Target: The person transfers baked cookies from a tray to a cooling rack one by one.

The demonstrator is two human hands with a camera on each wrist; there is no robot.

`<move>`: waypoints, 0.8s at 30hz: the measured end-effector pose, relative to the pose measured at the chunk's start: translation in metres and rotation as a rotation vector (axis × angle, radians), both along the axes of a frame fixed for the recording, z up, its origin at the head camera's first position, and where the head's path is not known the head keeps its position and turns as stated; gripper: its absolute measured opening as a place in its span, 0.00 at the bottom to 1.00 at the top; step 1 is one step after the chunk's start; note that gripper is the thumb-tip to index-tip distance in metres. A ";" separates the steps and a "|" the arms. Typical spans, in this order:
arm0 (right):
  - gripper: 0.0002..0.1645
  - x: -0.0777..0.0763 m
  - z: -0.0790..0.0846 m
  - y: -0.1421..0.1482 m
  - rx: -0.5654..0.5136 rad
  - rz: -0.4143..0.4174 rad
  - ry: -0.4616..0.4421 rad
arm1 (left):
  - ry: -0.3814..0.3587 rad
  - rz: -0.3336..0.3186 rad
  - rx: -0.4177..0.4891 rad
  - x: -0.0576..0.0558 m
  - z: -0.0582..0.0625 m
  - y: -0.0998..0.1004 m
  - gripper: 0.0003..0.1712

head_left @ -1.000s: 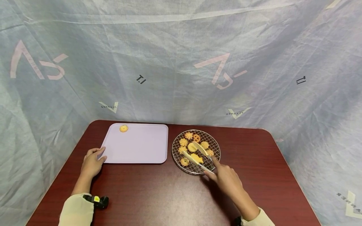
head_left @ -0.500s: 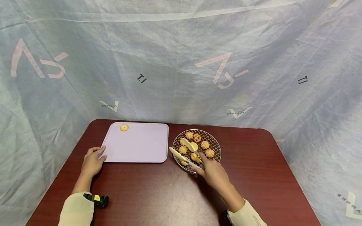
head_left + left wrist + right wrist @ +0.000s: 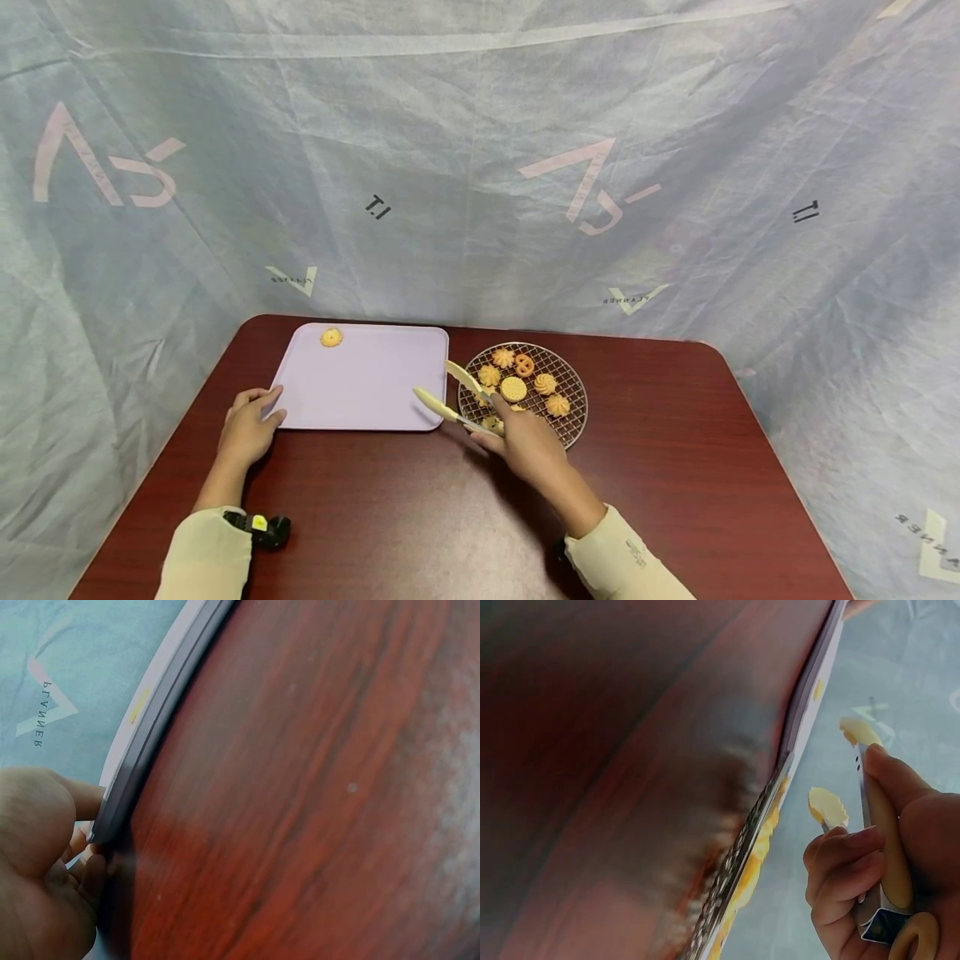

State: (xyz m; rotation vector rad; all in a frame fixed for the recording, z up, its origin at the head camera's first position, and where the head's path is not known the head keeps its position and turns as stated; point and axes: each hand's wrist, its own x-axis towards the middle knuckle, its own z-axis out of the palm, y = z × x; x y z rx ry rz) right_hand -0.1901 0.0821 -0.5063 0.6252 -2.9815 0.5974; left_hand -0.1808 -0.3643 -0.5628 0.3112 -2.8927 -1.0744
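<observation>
My left hand (image 3: 250,433) pinches the near left corner of a lilac tray (image 3: 360,379), thumb on one face and fingers on the other in the left wrist view. One flower-shaped cookie (image 3: 331,337) lies at the tray's far left. My right hand (image 3: 531,446) grips a pair of tongs (image 3: 437,405) with cream tips and metal arms. The tongs stand spread, nothing between their tips, which overlap the tray's right edge in the head view. Beneath and beyond that hand is a round wire rack (image 3: 572,392) bearing several cookies, among them a round one (image 3: 513,388) and a pretzel (image 3: 524,365).
Tray and rack stand side by side on a dark red wooden table (image 3: 360,517), a narrow gap between them. A grey printed cloth (image 3: 465,167) hangs behind the table and along its sides. Part of the rack's near side is hidden by the right hand.
My right hand has carried the spread tongs leftward, from over the rack's cookies to the tray's right edge. The left hand keeps its hold on the tray.
</observation>
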 end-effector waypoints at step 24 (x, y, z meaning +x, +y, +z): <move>0.43 -0.032 0.005 -0.072 0.058 0.054 -0.058 | -0.015 -0.001 0.000 0.000 0.000 -0.001 0.32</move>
